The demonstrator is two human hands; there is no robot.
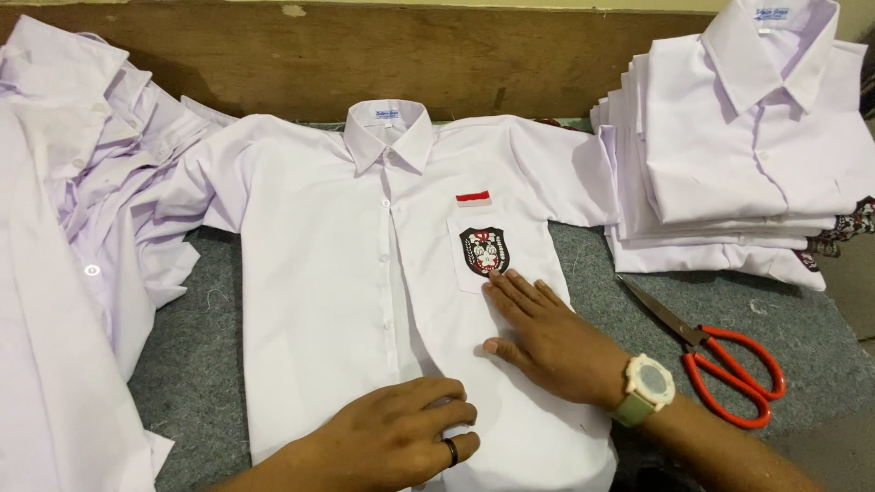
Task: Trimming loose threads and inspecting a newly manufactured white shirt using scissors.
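Keep your right hand (pixel 547 333) flat and open below the shirt (pixel 319 273) pocket; your left hand (pixel 401 437), fingers loosely curled, presses the hem.

White shirt (pixel 319 273): smooth matt woven cloth; embroidered pocket badge (pixel 484 251). Worktop (pixel 200 364): grey felt-like cover, rough, linty. Backboard (pixel 273 55): bare matt wood, scuffed. Scissors (pixel 720 360): dull metal blades, glossy orange-red plastic handles. Wristwatch (pixel 649 383): pale matt plastic case. Finger ring (pixel 451 451): dark, glossy.
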